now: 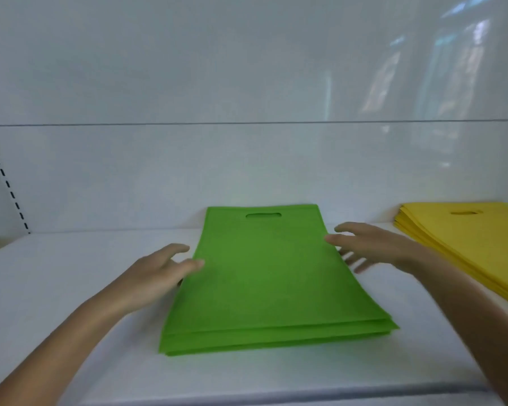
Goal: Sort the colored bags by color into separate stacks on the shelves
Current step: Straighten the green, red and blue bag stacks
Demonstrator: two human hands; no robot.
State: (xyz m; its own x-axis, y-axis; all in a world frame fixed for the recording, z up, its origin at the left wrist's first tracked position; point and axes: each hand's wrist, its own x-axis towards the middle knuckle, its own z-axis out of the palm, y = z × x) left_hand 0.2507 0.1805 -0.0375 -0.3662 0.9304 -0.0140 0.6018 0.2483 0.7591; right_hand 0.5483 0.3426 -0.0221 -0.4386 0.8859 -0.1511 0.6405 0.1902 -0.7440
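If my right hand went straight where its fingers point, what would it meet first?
Probably the green bag stack: the right hand points at its right edge, though its height above is unclear.

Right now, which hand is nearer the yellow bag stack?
Right. The right hand is at the right edge of the green bag stack, beside the yellow bag stack; the left hand is at the opposite, left edge.

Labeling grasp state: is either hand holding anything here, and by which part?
Nothing held: left hand and right hand are open, fingers straight, at the side edges of the green bag stack.
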